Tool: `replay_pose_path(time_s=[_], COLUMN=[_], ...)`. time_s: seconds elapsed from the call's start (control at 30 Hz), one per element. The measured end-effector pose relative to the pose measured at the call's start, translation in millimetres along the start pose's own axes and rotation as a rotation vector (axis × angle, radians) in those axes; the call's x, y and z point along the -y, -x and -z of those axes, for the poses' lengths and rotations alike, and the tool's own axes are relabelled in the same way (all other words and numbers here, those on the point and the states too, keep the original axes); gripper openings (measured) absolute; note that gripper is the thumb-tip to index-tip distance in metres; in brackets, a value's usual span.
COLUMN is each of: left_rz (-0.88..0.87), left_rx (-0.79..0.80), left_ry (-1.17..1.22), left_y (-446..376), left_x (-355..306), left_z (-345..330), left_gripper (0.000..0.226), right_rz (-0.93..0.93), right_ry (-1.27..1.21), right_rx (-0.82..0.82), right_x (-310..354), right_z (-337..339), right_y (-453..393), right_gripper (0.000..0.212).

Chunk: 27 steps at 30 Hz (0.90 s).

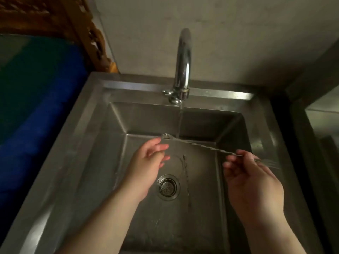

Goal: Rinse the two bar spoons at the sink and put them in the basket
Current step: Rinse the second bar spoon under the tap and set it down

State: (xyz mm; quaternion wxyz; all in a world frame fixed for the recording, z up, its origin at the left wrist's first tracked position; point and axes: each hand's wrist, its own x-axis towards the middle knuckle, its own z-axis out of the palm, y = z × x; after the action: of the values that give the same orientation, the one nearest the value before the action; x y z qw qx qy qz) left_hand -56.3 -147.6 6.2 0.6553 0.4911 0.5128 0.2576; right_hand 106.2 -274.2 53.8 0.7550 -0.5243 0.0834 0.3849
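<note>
A twisted steel bar spoon [201, 145] is held level over the steel sink [91, 110], under the water running from the tap [183, 70]. My right hand [255, 182] pinches its stem near the forked end at the right. My left hand [146, 165] is at the spoon's bowl end. Its fingers are loosely spread and the index fingertip touches the bowl. The stream hits the stem just right of the bowl. A second bar spoon [186, 176] lies on the sink floor, just right of the drain [167, 187]. No basket is in view.
A blue and green container [36, 99] stands left of the sink, with carved wooden furniture [73, 24] behind it. A plain wall rises behind the tap. A dark counter edge [311, 125] runs along the right side.
</note>
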Motion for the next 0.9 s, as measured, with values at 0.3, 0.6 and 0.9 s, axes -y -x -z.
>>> replay_pose_path(time_s=[0.3, 0.6, 0.9], left_rz=[-0.008, -0.007, -0.177], left_rx=[0.053, 0.033, 0.022], left_ry=[0.068, 0.174, 0.168], left_y=[-33.1, -43.4, -52.3], left_x=[-9.7, -15.3, -35.4], left_z=[-32.3, -33.5, -41.6], left_gripper=[0.044, 0.019, 0.017], right_rz=[0.045, -0.107, -0.561], right_ry=[-0.073, -0.226, -0.337], right_rx=[-0.002, 0.014, -0.121], right_x=[-3.6, -28.0, -87.9], right_z=[13.0, 19.3, -0.2], right_y=[-33.4, -44.0, -56.0], right_gripper=[0.026, 0.027, 0.03])
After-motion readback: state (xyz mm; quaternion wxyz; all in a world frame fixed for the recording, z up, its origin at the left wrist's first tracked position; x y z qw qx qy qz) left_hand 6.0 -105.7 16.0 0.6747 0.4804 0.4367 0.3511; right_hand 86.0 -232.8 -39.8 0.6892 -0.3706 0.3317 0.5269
